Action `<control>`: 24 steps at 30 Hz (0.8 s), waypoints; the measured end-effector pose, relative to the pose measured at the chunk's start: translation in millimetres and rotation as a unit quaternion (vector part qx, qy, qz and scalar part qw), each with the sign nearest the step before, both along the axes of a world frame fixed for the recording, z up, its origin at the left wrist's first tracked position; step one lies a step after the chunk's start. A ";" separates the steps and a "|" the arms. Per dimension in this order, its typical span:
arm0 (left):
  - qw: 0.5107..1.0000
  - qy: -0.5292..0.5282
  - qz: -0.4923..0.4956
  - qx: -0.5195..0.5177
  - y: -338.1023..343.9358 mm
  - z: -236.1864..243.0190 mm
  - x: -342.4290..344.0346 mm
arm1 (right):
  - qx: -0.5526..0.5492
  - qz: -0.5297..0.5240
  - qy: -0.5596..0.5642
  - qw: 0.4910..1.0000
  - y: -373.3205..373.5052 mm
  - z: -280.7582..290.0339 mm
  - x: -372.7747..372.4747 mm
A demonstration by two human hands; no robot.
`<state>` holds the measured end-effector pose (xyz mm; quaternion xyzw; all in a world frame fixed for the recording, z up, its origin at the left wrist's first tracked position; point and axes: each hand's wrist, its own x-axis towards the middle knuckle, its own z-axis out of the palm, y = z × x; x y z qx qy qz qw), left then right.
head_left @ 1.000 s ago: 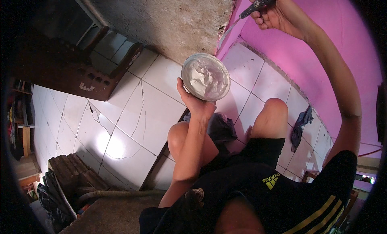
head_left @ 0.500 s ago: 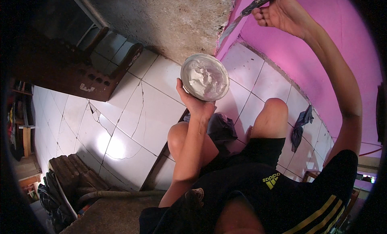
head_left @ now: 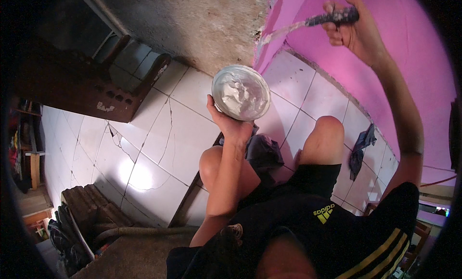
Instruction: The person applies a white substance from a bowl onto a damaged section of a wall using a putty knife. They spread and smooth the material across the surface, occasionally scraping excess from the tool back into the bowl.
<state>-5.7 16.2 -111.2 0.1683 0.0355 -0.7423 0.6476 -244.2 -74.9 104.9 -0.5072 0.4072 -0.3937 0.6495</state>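
Note:
My left hand (head_left: 232,127) is closed on a round pot (head_left: 240,92) of white paste, held from below above my knees. My right hand (head_left: 350,33) grips the dark, paste-smeared handle of a putty knife (head_left: 330,17). The smeared blade (head_left: 284,32) slants down to the left, at the narrow pink strip (head_left: 269,48) along the corner between a rough, unpainted wall (head_left: 202,24) and a pink wall (head_left: 409,53). Whether the blade touches the corner I cannot tell.
A dark brown piece of furniture (head_left: 77,86) stands left. Cracked white floor tiles (head_left: 187,139) surround me, with a dark cloth bundle (head_left: 264,151) between my legs and another cloth (head_left: 360,151) by the pink wall. Roof tiles (head_left: 86,207) and a hose (head_left: 134,233) lie lower left.
My right hand has moved right and slightly down with the knife, whose handle now lies flatter. My left hand and the pot have shifted slightly left.

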 end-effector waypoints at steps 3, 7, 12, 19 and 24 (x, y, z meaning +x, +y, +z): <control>1.000 -0.004 -0.002 0.011 2.2 8.1 1.2 | -0.050 -0.014 0.023 0.998 19.1 -31.9 4.2; 1.000 -0.016 -0.007 0.018 2.4 10.3 -2.2 | -0.127 -0.078 0.091 0.985 39.2 -70.8 12.0; 1.000 -0.026 -0.012 0.004 0.0 3.9 -0.7 | -0.123 -0.061 0.078 0.987 34.0 -95.5 13.9; 1.000 -0.024 -0.012 -0.004 0.3 2.7 -1.2 | -0.116 -0.028 0.042 0.992 18.3 -97.7 9.2; 0.999 -0.040 -0.013 0.002 0.3 2.6 -1.1 | -0.110 -0.032 0.008 0.993 10.9 -87.8 9.9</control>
